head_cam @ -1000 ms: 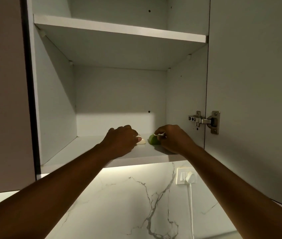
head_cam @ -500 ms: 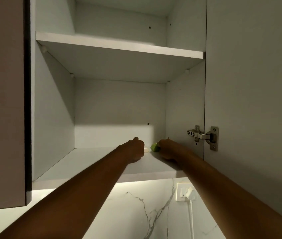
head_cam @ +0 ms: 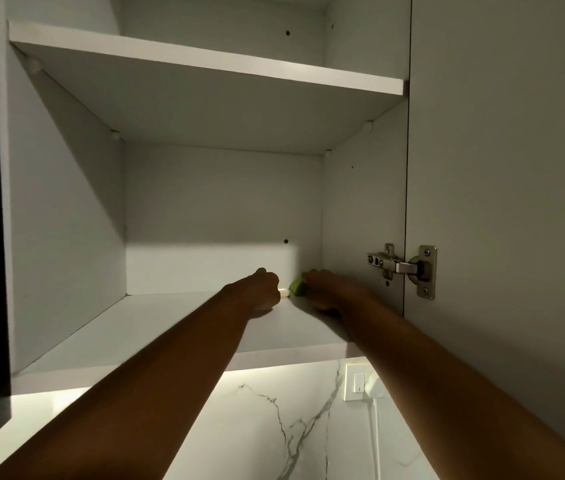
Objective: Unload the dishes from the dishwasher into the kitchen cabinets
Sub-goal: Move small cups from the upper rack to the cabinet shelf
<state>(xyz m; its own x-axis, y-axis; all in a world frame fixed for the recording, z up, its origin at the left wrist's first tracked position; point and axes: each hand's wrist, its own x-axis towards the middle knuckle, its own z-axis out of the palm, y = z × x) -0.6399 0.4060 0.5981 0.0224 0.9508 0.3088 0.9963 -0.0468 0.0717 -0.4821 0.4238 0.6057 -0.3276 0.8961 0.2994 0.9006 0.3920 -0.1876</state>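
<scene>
Cabinet lower shelf (head_cam: 177, 327), rear right corner: green item (head_cam: 297, 286) under right hand (head_cam: 329, 289), fingers curled on it; white item (head_cam: 284, 292) beside it, against clenched left hand (head_cam: 265, 289).

Home kitchen, by the look of it: white wall cabinet (head_cam: 66, 209) w/ door swung open on a metal hinge (head_cam: 402, 268), shelf (head_cam: 205, 60) inside, marble-veined backsplash (head_cam: 291, 427) lit from under the unit, wall socket (head_cam: 360, 382) w/ plug in.
</scene>
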